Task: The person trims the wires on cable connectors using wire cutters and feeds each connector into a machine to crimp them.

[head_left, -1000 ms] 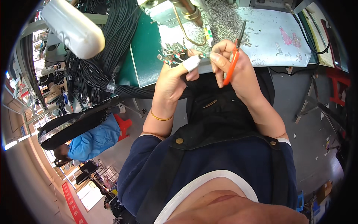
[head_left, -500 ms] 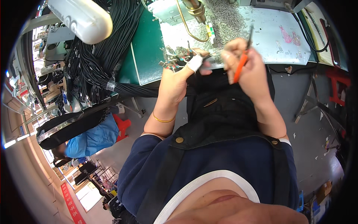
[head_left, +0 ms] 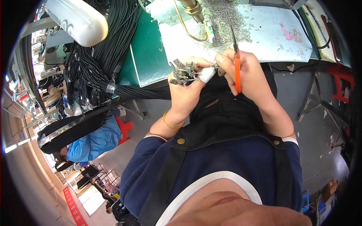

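My left hand (head_left: 186, 96), its thumb wrapped in white tape, is closed around a bunch of black cables whose ends carry small metal connectors (head_left: 183, 71). These connectors fan out above the fingers. My right hand (head_left: 247, 73) holds a slender tool with an orange handle (head_left: 237, 75) and a dark pointed tip (head_left: 234, 39); the tip points away from me, over the table. The right thumb and forefinger meet the left thumb at a small connector end (head_left: 217, 67), partly hidden by the fingers.
On the white work surface (head_left: 271, 49) lies a heap of small metal parts (head_left: 226, 26) beside a machine nozzle (head_left: 193, 10) with a bent tube. A thick bundle of black cables (head_left: 102, 56) hangs at left. A person in blue (head_left: 96, 137) sits beyond; a red stool (head_left: 341, 83) is at right.
My left hand has come nearer and turned, showing the connectors upright. My right hand has moved left and slightly nearer, its fingertips now meeting the left thumb. The orange-handled tool stands more upright.
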`<state>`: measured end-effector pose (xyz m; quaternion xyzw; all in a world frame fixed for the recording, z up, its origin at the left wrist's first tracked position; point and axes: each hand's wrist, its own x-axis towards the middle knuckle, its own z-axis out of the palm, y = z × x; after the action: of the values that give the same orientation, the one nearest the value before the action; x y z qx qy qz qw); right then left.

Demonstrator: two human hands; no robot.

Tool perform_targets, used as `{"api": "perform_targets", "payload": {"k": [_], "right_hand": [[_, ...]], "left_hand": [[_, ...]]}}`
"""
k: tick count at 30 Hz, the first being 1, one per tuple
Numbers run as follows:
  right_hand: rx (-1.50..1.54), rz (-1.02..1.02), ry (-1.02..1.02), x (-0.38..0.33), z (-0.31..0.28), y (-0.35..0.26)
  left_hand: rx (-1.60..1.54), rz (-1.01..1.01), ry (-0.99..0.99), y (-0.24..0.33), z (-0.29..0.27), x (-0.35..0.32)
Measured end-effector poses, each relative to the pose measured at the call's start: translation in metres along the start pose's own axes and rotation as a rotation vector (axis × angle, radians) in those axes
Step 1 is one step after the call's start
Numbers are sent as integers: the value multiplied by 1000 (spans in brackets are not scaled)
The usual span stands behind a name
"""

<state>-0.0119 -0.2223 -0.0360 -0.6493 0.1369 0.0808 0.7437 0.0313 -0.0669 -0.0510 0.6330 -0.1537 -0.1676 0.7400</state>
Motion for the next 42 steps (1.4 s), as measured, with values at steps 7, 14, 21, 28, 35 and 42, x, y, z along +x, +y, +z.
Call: {"api": "perform_targets", "payload": {"k": [7,14,21,28,35,42], "right_hand": [[-593,-814,306,6,3,29],[-1183,-1038,272,1,-10,15],[-967,-924,574,5,-5,17],[-1112,-1055,370,7,-3,33],[-516,-565,232,-3,6,30],[-104,-296,143,-5,11,24]], "left_hand": [[-391,-350,-37,10,-2,8],[-198,-420,20,17,3,7],[380,18,136,-6,-1,-1],[169,-164,66,4,2,-1],[50,-147,79,0,4,-2],[-131,-292,92,10,1,3]]}}
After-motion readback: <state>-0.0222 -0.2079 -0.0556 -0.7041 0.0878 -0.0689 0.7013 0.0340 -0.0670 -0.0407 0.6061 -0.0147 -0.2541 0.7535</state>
